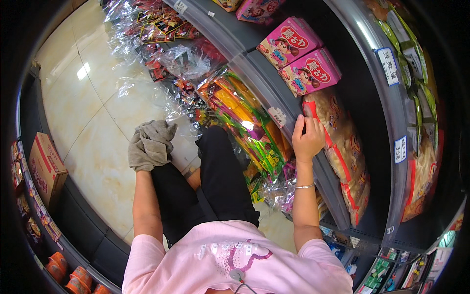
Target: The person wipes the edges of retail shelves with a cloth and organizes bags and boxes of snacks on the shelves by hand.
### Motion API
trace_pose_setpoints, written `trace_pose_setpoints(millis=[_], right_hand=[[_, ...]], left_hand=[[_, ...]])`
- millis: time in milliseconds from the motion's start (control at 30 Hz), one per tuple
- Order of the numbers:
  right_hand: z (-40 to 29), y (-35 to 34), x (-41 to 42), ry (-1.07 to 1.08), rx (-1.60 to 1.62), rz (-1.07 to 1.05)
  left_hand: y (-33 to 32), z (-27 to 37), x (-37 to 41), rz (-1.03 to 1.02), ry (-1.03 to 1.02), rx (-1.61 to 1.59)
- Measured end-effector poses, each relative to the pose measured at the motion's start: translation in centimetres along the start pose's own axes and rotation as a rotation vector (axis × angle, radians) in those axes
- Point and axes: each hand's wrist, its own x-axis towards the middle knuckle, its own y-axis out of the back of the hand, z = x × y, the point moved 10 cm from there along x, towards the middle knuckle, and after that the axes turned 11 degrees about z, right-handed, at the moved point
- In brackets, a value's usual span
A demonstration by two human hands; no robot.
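A crumpled grey-brown cloth (151,145) wraps around my left hand (144,172), hiding the fingers; the hand is over my left knee. My right hand (309,140) is at the front edge of a dark shelf (271,73), beside clear snack bags with red edges (341,161). Its fingers are curled, and whether they pinch a bag is not clear. Just beyond that hand, two pink snack boxes (310,71) with cartoon figures stand side by side. A price tag (277,116) sits on the shelf rim left of the hand.
Bright yellow and green snack packs (253,128) fill the lower shelf by my right knee. Red-black packets (165,27) in clear plastic lie farther along. A higher shelf rim (391,110) curves past on the right. A cardboard carton (47,165) and orange tubs (79,279) are at left.
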Motion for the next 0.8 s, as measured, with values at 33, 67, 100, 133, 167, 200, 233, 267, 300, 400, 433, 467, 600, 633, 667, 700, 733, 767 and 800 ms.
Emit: trace_pose_setpoints(millis=[33,67,100,133,167,200,233,267,300,400,433,467,600,633,667,700,733,767,800], right_hand=[[-0.1,-0.1,0.0,-0.007,-0.005,-0.003],[-0.1,-0.1,0.0,-0.015,-0.009,-0.006],[-0.1,-0.2,0.0,-0.025,-0.011,-0.007],[-0.2,-0.1,0.2,-0.002,-0.009,0.008],[-0.4,-0.1,0.5,0.021,-0.006,0.023],[-0.4,0.0,0.4,0.038,-0.008,0.031],[-0.3,0.0,0.2,0.034,-0.007,0.03],[0.0,0.0,0.2,0.03,-0.01,0.027],[-0.1,-0.1,0.2,0.032,0.0,0.025],[0.2,-0.5,-0.2,0.014,-0.009,-0.001],[0.2,-0.5,-0.1,0.013,-0.008,0.0],[0.1,-0.6,-0.1,0.021,-0.011,0.003],[0.1,-0.8,-0.1,-0.032,-0.022,-0.118],[0.1,-0.8,-0.2,-0.023,-0.023,-0.113],[0.1,-1.0,-0.2,-0.014,-0.024,-0.109],[0.2,-1.0,-0.6,-0.012,-0.028,-0.111],[0.3,-0.9,-0.6,-0.031,-0.013,-0.111],[0.4,-1.0,-0.2,-0.016,-0.005,-0.095],[0.2,-1.1,-0.1,-0.008,0.006,-0.088]], left_hand=[[-0.3,-0.3,-0.1,-0.009,0.03,-0.047],[-1.1,-1.1,-0.2,-0.07,0.084,-0.118],[-2.3,-1.7,-0.4,-0.129,0.141,-0.185],[-3.1,-2.5,-0.6,-0.149,0.187,-0.232],[-4.0,-3.3,-0.9,-0.166,0.232,-0.282],[-5.3,-4.6,-1.8,-0.139,0.275,-0.306],[-6.8,-5.9,-3.0,-0.106,0.319,-0.329],[-9.8,-7.2,-4.8,-0.126,0.379,-0.246],[-12.4,-8.8,-6.1,-0.152,0.395,-0.203],[-21.9,-12.4,-11.6,-0.233,0.311,0.004],[-24.9,-12.0,-13.0,-0.281,0.031,0.188],[-27.7,-11.6,-14.8,-0.271,-0.253,0.371],[-34.4,-14.4,-18.6,-0.439,-0.986,0.959],[-34.9,-14.8,-17.8,-0.431,-0.997,0.967],[-35.5,-15.1,-17.2,-0.423,-1.008,0.976],[-35.6,-15.6,-16.9,-0.448,-1.007,0.998],[-35.5,-15.9,-16.5,-0.473,-1.005,1.02],[-35.4,-16.1,-16.0,-0.498,-1.003,1.043],[-35.1,-15.8,-16.0,-0.511,-1.032,1.046]])
